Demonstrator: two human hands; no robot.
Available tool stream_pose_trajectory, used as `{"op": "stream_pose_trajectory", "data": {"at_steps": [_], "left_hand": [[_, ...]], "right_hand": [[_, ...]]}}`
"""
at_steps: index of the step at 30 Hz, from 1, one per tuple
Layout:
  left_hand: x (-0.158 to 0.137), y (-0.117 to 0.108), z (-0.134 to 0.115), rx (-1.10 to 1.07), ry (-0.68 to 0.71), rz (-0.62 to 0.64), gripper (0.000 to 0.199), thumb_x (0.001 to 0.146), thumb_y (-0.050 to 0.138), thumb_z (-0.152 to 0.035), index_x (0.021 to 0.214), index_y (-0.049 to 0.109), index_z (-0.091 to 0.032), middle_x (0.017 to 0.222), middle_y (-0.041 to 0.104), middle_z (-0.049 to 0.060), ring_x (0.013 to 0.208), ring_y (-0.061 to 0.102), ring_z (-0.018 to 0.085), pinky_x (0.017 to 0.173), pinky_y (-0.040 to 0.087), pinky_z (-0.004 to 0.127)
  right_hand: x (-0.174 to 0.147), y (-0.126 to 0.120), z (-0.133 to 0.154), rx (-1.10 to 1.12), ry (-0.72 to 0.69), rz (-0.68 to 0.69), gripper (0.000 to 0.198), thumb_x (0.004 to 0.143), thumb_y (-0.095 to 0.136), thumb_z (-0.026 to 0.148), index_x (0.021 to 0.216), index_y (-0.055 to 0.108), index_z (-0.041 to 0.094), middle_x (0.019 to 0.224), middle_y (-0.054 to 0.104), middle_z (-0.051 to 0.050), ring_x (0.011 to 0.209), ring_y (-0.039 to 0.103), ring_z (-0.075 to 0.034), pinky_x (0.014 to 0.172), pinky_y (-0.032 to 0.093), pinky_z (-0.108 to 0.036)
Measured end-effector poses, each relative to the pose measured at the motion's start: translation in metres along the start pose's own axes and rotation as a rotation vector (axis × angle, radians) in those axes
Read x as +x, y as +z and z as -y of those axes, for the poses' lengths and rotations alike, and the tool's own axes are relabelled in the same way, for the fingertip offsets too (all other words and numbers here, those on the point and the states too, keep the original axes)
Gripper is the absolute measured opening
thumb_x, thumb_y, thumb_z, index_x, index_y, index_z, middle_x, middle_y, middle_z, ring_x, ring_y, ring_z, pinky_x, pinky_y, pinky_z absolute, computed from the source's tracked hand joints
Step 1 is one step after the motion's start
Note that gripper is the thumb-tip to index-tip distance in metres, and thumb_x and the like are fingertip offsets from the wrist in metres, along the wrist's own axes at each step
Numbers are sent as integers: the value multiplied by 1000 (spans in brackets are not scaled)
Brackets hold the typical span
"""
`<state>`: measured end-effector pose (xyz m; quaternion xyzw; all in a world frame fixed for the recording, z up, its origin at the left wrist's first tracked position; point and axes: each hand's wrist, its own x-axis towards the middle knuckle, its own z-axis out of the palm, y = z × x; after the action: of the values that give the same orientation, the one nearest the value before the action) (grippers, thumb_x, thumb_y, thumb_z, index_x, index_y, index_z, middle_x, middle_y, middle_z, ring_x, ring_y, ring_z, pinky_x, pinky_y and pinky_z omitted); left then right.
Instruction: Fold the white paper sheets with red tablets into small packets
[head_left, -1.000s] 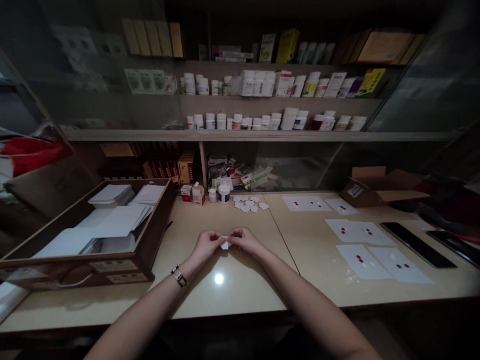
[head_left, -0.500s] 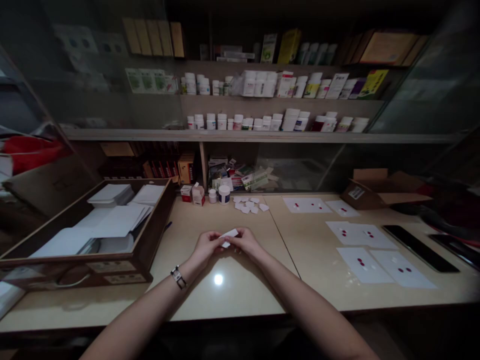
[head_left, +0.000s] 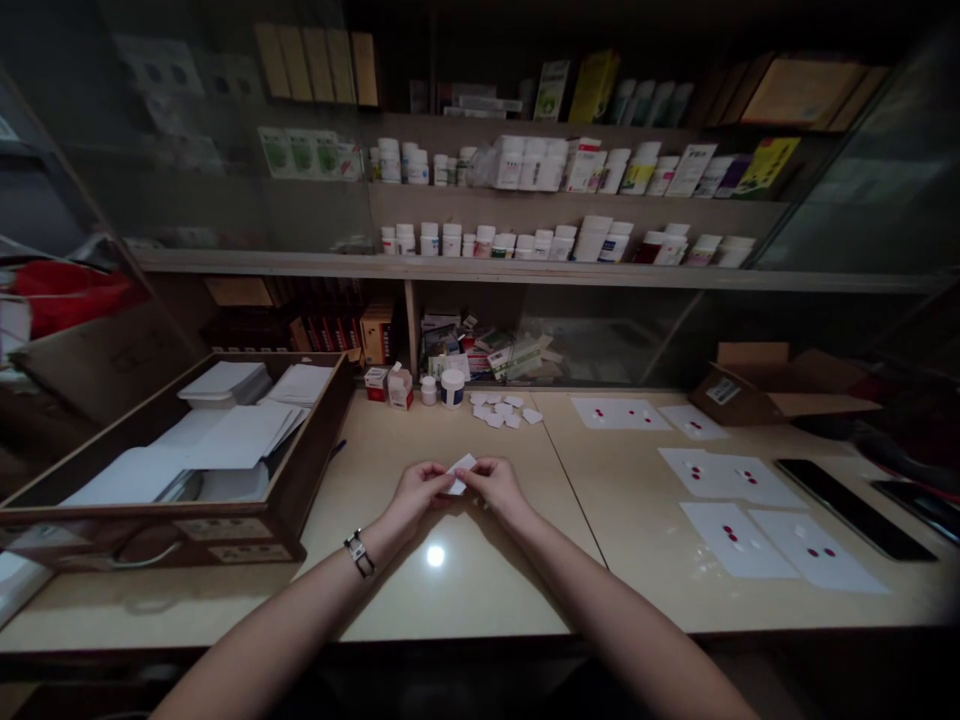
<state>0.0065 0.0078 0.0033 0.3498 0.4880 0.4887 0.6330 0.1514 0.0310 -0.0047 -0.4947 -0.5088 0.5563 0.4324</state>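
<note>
While two small boxes (head_left: 400, 388) and two white bottles (head_left: 452, 390) stand behind, one folded white paper (head_left: 462, 472) is in play; half a second ago its flap stuck out long and slanting, and now it shows a shorter, more compact shape; it sits right between the fingertips, over the counter (head_left: 510, 590), left hand (head_left: 417, 492) and right hand (head_left: 499, 487) both pinching it, thumbs close together.

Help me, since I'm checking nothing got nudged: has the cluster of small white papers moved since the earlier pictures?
No. The cluster of small white papers stays just left of the counter seam; both shifted slightly together with the view.
</note>
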Motion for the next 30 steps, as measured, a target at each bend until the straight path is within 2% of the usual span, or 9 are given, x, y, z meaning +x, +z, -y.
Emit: {"op": "stream_pose_trajectory", "data": {"at_steps": [6, 10, 13, 17, 22, 26, 30], "left_hand": [[-2, 2, -3, 59, 15, -10, 32, 50, 80, -33, 65, 62, -11, 61, 61, 2, 53, 57, 11, 49, 45, 20], [-2, 0, -2, 99, 43, 14, 28, 50, 77, -29, 63, 60, -12, 54, 57, -1, 44, 48, 7, 42, 33, 17], [-1, 0, -1, 157, 75, 43, 29, 54, 75, -35, 63, 62, -11, 49, 53, -2, 41, 42, 5, 41, 27, 17], [-1, 0, 0, 234, 93, 54, 32, 55, 75, -40, 57, 61, -12, 44, 50, -1, 40, 40, 7, 42, 27, 19], [0, 1, -2, 252, 107, 57, 32, 53, 76, -40, 56, 61, -12, 42, 49, -2, 38, 39, 7, 41, 26, 19], [0, 0, -3, 241, 125, 24, 33, 53, 77, -41, 55, 60, -13, 43, 50, -1, 39, 40, 7, 41, 28, 20], [0, -3, -3, 234, 141, 0, 34, 55, 76, -43, 56, 62, -12, 43, 50, -1, 39, 39, 7, 41, 28, 19]], "right_hand": [[-2, 0, 2, -50, -74, -5, 35, 61, 70, 48, 61, 64, 14, 47, 57, -1, 39, 46, -11, 36, 32, -21], [-3, 2, 3, 32, -17, 25, 35, 58, 71, 48, 62, 61, 15, 45, 56, 0, 36, 44, -10, 34, 31, -21], [-1, 2, 4, 77, -21, 2, 34, 55, 73, 46, 62, 62, 15, 46, 56, 0, 38, 45, -10, 35, 32, -21], [1, 2, 1, 65, -54, -57, 34, 54, 73, 47, 58, 60, 16, 43, 53, 1, 38, 46, -11, 35, 32, -21], [0, 1, 1, 90, -24, -58, 35, 57, 72, 49, 60, 61, 16, 40, 51, 2, 33, 43, -10, 33, 30, -21], [0, -2, 5, 78, 14, 1, 38, 56, 73, 49, 68, 63, 15, 43, 55, 1, 34, 45, -10, 32, 30, -21], [3, -4, 2, 5, 31, 39, 35, 53, 73, 46, 63, 59, 16, 48, 58, 0, 36, 46, -11, 32, 31, -21]]}}
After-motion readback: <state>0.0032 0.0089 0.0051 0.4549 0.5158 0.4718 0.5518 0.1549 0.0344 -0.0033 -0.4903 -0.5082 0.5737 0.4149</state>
